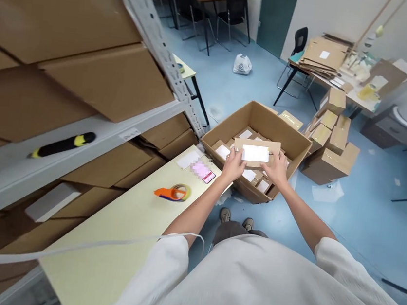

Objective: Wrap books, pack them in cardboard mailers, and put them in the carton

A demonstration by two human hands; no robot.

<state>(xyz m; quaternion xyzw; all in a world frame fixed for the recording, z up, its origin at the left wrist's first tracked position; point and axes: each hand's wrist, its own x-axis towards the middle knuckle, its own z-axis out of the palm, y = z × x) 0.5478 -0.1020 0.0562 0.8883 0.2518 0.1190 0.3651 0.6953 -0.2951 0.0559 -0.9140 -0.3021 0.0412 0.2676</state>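
Between my two hands is a small brown cardboard box with a white label on its face. My left hand grips its left end, and my right hand grips its right end. The small box is held over a large open carton. Inside the carton lie several small boxes with white labels, partly hidden by the held box and my hands. Near my left forearm, an orange tape dispenser and a phone with a lit screen rest on the pale table.
The pale yellow table runs along my left, beside a metal shelf stacked with cartons. A black and yellow cutter lies on the shelf. Taped boxes are piled right of the carton. A white plastic bag sits on the floor.
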